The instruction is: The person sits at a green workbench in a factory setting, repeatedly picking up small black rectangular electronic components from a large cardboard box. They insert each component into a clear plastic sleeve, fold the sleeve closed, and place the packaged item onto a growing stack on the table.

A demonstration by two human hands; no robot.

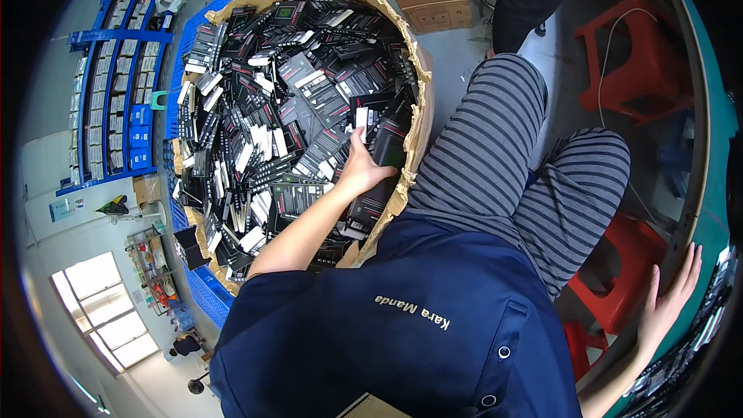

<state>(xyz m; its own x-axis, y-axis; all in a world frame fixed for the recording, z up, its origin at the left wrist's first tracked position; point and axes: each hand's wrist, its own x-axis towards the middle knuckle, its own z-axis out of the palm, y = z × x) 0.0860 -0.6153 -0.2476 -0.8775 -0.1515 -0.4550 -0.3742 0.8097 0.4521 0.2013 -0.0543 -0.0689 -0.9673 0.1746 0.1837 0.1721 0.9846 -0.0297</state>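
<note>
My left hand (360, 168) reaches into a large cardboard carton (422, 85) filled with flat black boxes (298, 70), many with white edges. Its thumb is spread from the fingers, and it touches a dark box (389, 145) near the carton's right wall. A small white-ended box (361, 118) lies by the fingertips; part of the fingers is hidden. At the far right, my right hand (667, 306) rests on the edge of a green table (708, 217), fingers stretched out, holding nothing.
A blue plastic pallet (209, 294) lies under the carton. Red stools (638, 62) stand at the right. Another carton (433, 0) and a person's dark-clothed leg (526, 0) are ahead. More black packages (696, 340) lie on the table. Blue shelving (116, 36) stands left.
</note>
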